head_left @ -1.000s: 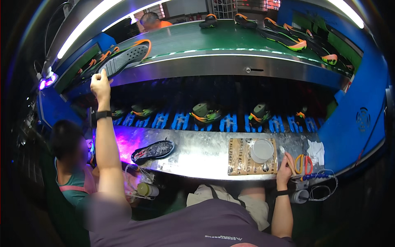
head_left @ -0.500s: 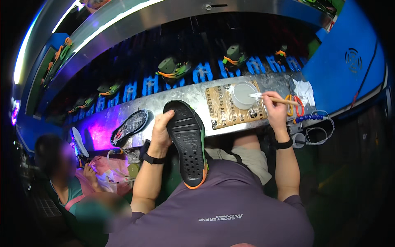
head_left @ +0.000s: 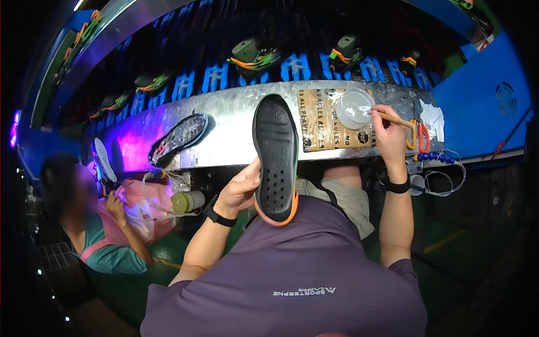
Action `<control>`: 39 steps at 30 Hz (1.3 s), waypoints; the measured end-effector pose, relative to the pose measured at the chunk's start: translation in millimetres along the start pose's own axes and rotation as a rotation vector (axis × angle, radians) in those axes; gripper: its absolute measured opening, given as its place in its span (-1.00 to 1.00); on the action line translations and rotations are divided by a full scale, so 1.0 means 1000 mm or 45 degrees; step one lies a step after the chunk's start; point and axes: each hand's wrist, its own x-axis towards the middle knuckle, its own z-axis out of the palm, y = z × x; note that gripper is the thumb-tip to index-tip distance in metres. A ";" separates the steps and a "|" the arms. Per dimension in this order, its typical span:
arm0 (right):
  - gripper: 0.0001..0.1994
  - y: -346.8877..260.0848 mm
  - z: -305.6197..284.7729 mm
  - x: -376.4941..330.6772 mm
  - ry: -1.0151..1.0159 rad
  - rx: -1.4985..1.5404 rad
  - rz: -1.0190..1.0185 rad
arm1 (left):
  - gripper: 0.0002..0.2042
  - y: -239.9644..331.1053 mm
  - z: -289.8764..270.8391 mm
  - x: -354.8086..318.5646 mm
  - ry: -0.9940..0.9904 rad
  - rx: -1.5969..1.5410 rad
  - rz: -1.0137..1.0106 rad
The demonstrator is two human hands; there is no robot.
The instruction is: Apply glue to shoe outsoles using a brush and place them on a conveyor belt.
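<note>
My left hand (head_left: 240, 188) grips a shoe (head_left: 275, 149) by the side near its heel. The shoe stands tilted in front of my body, its black underside facing me, with round holes toward the heel, an orange heel edge and some green along the side. In my right hand (head_left: 389, 137) is a brush (head_left: 398, 119) with a wooden handle. Its white-coated bristles are at a round translucent tub (head_left: 353, 121); whether they touch the contents I cannot tell. Beneath the tub lies brown printed cardboard (head_left: 319, 130). To the left, a black shoe sole (head_left: 182, 137) rests on the metal bench.
Behind the metal bench (head_left: 238, 101) runs a row of blue holders (head_left: 296, 68), several shoes (head_left: 252, 55) among them. At right are orange and red handles (head_left: 423, 137), a white cloth (head_left: 432, 121) and a blue jointed hose (head_left: 437, 158). A co-worker (head_left: 115, 247) sits at left.
The shoe has shifted up and to the right, and my left hand has slid from its upper side down toward the heel. The brush has lowered toward the tub. The whole view has shifted.
</note>
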 end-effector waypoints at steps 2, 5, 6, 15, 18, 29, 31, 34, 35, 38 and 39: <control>-0.88 0.000 0.002 -0.003 0.079 -0.048 -0.064 | -0.08 -0.001 -0.002 0.006 0.092 0.005 0.113; -0.88 -0.024 -0.001 -0.004 0.178 -0.022 -0.286 | -0.14 0.000 -0.002 0.010 0.067 -0.003 0.144; -0.87 -0.018 0.000 -0.004 0.218 0.016 -0.364 | -0.13 0.004 0.007 0.011 0.101 0.014 0.164; -0.87 -0.017 0.012 -0.009 0.081 0.062 -0.149 | -0.09 0.004 0.016 0.020 0.156 0.215 0.209; -0.86 -0.047 0.021 -0.022 -0.321 0.405 -0.022 | -0.09 0.005 0.019 0.023 0.128 0.252 0.218; -0.87 -0.061 0.048 -0.025 -0.419 0.308 -0.261 | -0.05 0.011 0.030 0.025 0.133 0.350 0.215; -0.88 -0.063 0.047 -0.031 -0.414 0.283 -0.291 | -0.05 0.014 0.031 0.025 0.129 0.306 0.225; -0.90 -0.070 0.045 -0.040 -0.437 0.241 -0.284 | -0.05 0.016 0.029 0.026 0.143 0.302 0.214; -0.90 -0.072 0.044 -0.043 -0.437 0.241 -0.281 | -0.05 0.017 0.028 0.027 0.144 0.301 0.212; -0.93 -0.078 0.045 -0.052 -0.447 0.290 -0.338 | -0.05 0.019 0.024 0.027 0.186 0.306 0.242; -0.93 -0.080 0.045 -0.054 -0.448 0.290 -0.335 | -0.05 0.021 0.023 0.027 0.190 0.292 0.248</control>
